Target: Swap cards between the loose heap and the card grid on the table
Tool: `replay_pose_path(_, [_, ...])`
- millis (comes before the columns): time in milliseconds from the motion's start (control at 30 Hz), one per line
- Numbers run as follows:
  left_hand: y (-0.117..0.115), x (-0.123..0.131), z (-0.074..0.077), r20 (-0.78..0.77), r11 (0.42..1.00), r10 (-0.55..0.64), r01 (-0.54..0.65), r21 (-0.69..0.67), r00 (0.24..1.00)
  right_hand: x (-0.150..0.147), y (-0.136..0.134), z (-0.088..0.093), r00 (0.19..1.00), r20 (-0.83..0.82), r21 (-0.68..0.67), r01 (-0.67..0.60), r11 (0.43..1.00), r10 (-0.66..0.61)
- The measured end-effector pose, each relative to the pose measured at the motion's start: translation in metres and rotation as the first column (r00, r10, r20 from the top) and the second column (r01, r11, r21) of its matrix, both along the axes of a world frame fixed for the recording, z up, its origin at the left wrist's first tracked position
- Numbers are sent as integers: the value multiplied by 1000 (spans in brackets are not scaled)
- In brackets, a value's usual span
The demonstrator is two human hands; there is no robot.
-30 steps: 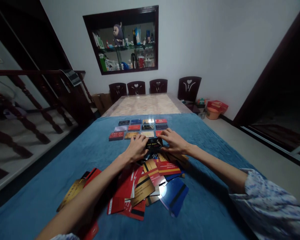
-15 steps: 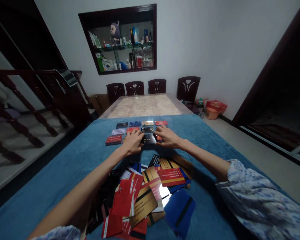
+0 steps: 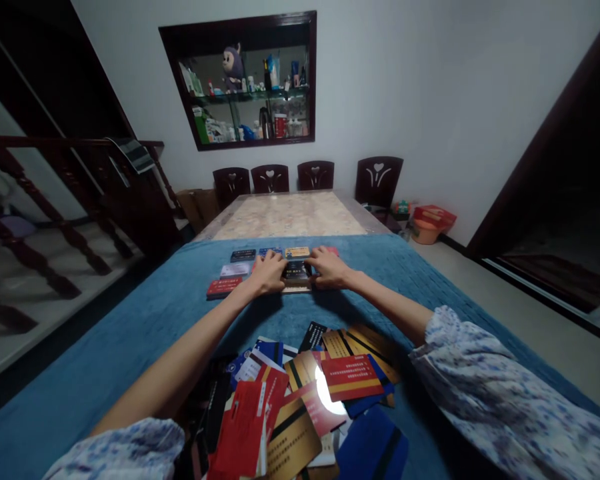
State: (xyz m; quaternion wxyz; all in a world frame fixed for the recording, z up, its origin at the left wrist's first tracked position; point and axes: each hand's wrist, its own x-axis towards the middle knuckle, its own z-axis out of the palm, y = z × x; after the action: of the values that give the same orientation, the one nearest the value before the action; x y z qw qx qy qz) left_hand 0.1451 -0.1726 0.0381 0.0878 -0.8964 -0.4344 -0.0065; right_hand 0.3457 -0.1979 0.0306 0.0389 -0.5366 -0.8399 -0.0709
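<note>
A stack of black cards (image 3: 296, 269) with pale lettering lies near the middle of the blue cloth (image 3: 145, 333). My left hand (image 3: 270, 273) grips its left side with curled fingers. My right hand (image 3: 330, 268) holds its right side, so the stack sits between both hands. A pale edge (image 3: 297, 289) shows just below it; I cannot tell what it belongs to. Around the hands are other card stacks: a red one (image 3: 223, 287), a white one (image 3: 235, 269), a black one (image 3: 243, 255) and a gold one (image 3: 297, 252). More stacks are partly hidden behind my hands.
A loose heap of cards spreads before me, including a red card (image 3: 353, 377), a gold card (image 3: 293, 437) and a blue card (image 3: 373, 447). Beyond the cloth is the bare tabletop (image 3: 290, 213). Dark chairs (image 3: 379, 179) stand behind; a railing (image 3: 55, 141) runs at left.
My hands now sit closer around the black stack, which appears slightly farther back, with a pale edge visible below it. The view has shifted slightly, and the loose heap appears lower.
</note>
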Motion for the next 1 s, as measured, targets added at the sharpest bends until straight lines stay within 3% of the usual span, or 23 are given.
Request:
replay_pose_path(533, [42,14,-7,-55,993,77,-82,-87,995,-10,36,3,990,86,-83,119,989,-112])
replay_pose_path(1000, [55,18,-16,-59,986,63,-71,-152,996,-9,52,-9,989,116,-123,107,987,-93])
